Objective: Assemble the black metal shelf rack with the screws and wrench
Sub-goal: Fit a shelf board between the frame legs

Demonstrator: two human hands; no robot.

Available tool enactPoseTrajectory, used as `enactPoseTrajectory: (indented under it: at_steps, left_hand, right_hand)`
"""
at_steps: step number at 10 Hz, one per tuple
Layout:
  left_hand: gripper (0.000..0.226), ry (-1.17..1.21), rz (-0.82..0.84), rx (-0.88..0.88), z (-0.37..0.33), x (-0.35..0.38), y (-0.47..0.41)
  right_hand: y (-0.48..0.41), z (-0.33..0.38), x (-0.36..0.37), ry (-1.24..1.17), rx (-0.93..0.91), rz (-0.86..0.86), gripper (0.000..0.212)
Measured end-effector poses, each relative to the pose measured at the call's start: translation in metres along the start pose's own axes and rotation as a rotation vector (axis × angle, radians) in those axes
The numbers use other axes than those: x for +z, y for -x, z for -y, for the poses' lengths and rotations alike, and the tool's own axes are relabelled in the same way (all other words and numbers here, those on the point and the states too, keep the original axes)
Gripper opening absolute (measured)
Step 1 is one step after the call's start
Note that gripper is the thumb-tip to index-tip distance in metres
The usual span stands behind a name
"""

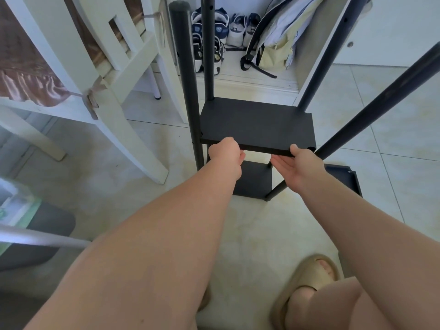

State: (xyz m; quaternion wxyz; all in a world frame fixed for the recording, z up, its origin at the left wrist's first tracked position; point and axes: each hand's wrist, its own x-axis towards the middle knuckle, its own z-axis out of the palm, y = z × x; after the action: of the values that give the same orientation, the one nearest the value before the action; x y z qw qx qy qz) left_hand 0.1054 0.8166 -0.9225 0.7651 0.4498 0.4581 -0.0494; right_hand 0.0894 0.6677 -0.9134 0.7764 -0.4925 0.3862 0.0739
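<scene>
The black rack stands on the tiled floor with several round black posts (188,79) rising toward me. A black shelf board (257,123) sits between the posts, above a lower black shelf (253,178). My left hand (225,151) grips the board's near edge at its left corner, fingers curled under it. My right hand (298,163) holds the near edge by the right corner, thumb on top and straight fingers under the board. No screws or wrench are in view.
Another black shelf panel (342,179) lies on the floor to the right. A white chair (114,96) stands close on the left. Shoes (214,36) and a bag (273,41) sit behind the rack. My slippered foot (307,282) is at the bottom.
</scene>
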Motion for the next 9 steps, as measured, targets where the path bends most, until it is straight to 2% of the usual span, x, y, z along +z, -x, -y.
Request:
enactPoseTrajectory:
  at_steps: [1,2,3,4,5,6,7,8,9]
  left_hand:
    - [0.032,-0.342,0.048,0.078,0.008,-0.003,0.005]
    - [0.038,0.209,0.016,-0.065,0.005,0.001,0.003]
    - [0.04,-0.025,0.082,-0.048,0.005,-0.005,-0.001]
    - [0.066,-0.166,-0.074,-0.084,0.005,-0.028,-0.011]
    - [0.085,-0.417,-0.326,0.234,-0.005,-0.049,-0.026]
    - [0.082,-0.488,-0.038,0.442,-0.03,-0.052,-0.042]
    - [0.052,-0.592,0.145,0.477,-0.049,-0.051,-0.048]
    - [0.038,-0.58,0.133,0.477,-0.045,-0.049,-0.059]
    - [0.036,-0.564,0.074,0.461,-0.04,-0.04,-0.061]
  right_hand:
    - [0.003,0.0,0.0,0.006,0.022,-0.019,0.03]
    - [0.002,-0.001,0.001,0.022,0.024,-0.033,0.032]
    - [-0.003,-0.001,0.001,0.019,0.039,-0.027,0.033]
    - [-0.004,0.0,0.0,0.006,0.043,-0.026,0.032]
    - [-0.006,0.0,-0.001,0.011,0.05,-0.019,0.03]
    - [-0.007,0.0,-0.002,0.001,0.053,-0.016,0.029]
    - [-0.008,0.0,-0.003,-0.012,0.059,-0.006,0.029]
    - [-0.009,0.001,-0.004,-0.026,0.054,0.005,0.029]
    - [-0.01,0.0,-0.005,-0.03,0.054,-0.003,0.03]
